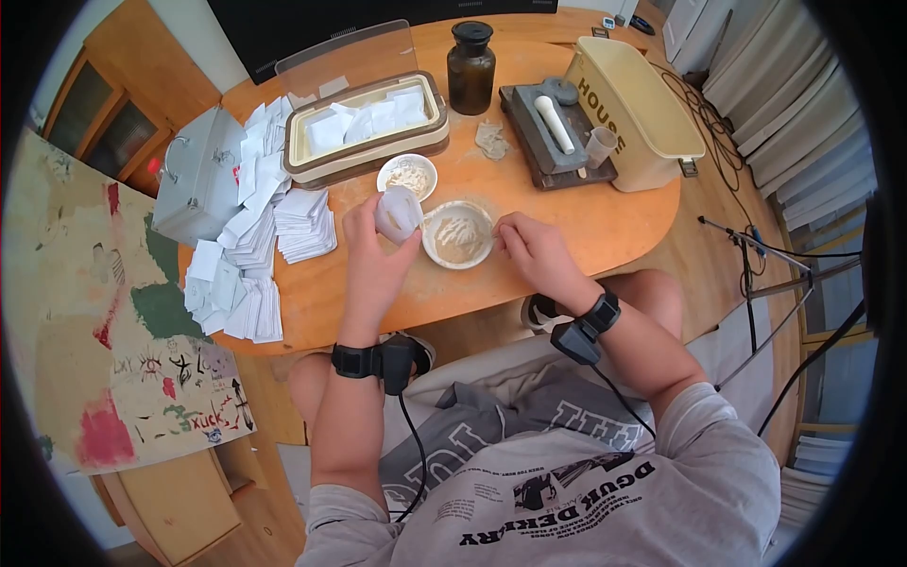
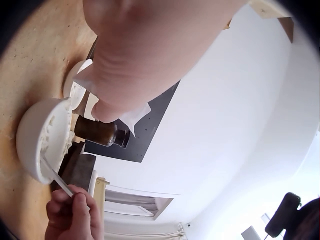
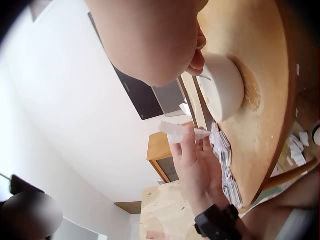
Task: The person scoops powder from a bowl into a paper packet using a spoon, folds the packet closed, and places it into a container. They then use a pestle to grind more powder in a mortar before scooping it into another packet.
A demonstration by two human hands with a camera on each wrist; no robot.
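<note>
My left hand [image 1: 378,248] holds up a small white paper packet [image 1: 399,212] just left of a white bowl [image 1: 458,234] of pale powder on the wooden table [image 1: 586,217]. In the right wrist view the same packet [image 3: 176,132] is pinched between the left hand's fingertips [image 3: 190,136]. My right hand [image 1: 529,248] grips a thin white spatula [image 2: 56,176] whose tip reaches into the bowl [image 2: 35,137] at its right rim. In the left wrist view my right hand [image 2: 74,215] pinches the spatula's handle. A second, smaller bowl [image 1: 407,175] of powder sits just behind.
Stacks of white paper squares [image 1: 255,246] cover the table's left side beside a grey metal box [image 1: 198,175]. Behind are a cream tray of papers [image 1: 364,128], a brown glass jar [image 1: 470,68], a dark board with a pestle [image 1: 556,128] and a cream tin [image 1: 638,109].
</note>
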